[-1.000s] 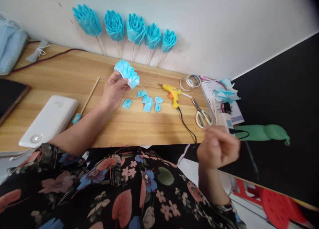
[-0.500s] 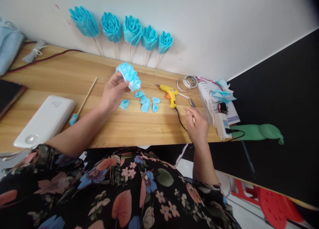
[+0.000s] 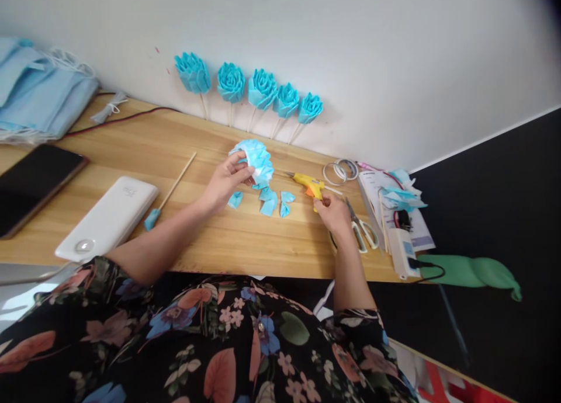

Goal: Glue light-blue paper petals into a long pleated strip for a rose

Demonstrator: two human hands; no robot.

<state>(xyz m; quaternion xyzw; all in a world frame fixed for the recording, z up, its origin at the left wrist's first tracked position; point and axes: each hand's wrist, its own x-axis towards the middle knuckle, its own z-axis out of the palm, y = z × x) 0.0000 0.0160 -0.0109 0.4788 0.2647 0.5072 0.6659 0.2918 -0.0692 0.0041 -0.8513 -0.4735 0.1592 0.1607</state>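
My left hand (image 3: 230,178) pinches a pleated cluster of light-blue petals (image 3: 258,157), held over the table. My right hand (image 3: 335,216) has its fingers closed around the handle of a yellow glue gun (image 3: 307,183), whose nozzle points left; most of the handle is hidden. Below the cluster lie several loose folded blue petals (image 3: 269,201). Partly under my right wrist is a pair of scissors (image 3: 363,230). Left of my left hand, a wooden stick (image 3: 177,181) with a small blue bud (image 3: 152,219) on its end rests on the wood.
Several blue flowers on sticks (image 3: 231,83) lean against the wall. On the left are a stack of masks (image 3: 44,93), a phone (image 3: 37,184) and a white power bank (image 3: 109,219). Tape rolls (image 3: 342,170), papers (image 3: 372,187) and a power strip (image 3: 402,254) sit at the right.
My right hand has moved from the table's right side onto the glue gun handle, uncovering the scissors. My left hand still holds the petal cluster, now turned somewhat. The camera view has shifted.
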